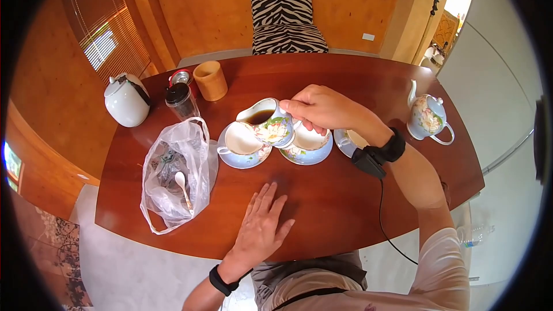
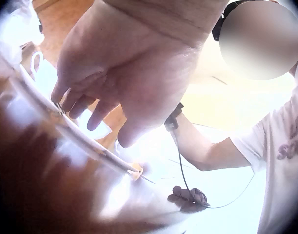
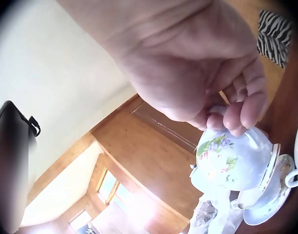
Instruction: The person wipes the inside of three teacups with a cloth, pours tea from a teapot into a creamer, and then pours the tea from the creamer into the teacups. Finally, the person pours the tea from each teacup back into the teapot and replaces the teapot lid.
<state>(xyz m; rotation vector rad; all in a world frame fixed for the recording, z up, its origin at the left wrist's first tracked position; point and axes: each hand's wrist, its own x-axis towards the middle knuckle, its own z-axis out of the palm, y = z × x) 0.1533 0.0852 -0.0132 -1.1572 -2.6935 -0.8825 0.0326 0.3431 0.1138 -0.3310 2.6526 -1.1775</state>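
A red-brown bench is spreading across my head view, and its polished top is reflecting some light. Behind it a zebra-striped chair is standing in front of an orange-brown wall, and a blind is hanging at the left side. On the left part of the bench a white jar, a tumbler and a wooden cup are standing near each other; closer to the person a clear bag is lying, with a spoon in or on it. A teapot is standing at the right end.

In the middle, the left cup, the middle cup and the right cup are resting on saucers. I am seeing the jug in the air above the first two, its spout pointing over the left cup and dark liquid showing inside. The right hand is gripping the jug at its handle side with curled fingers. The left hand is spreading its nearly straight fingers over the bench near the front edge, holding nothing; whether it is touching the wood, I cannot tell.
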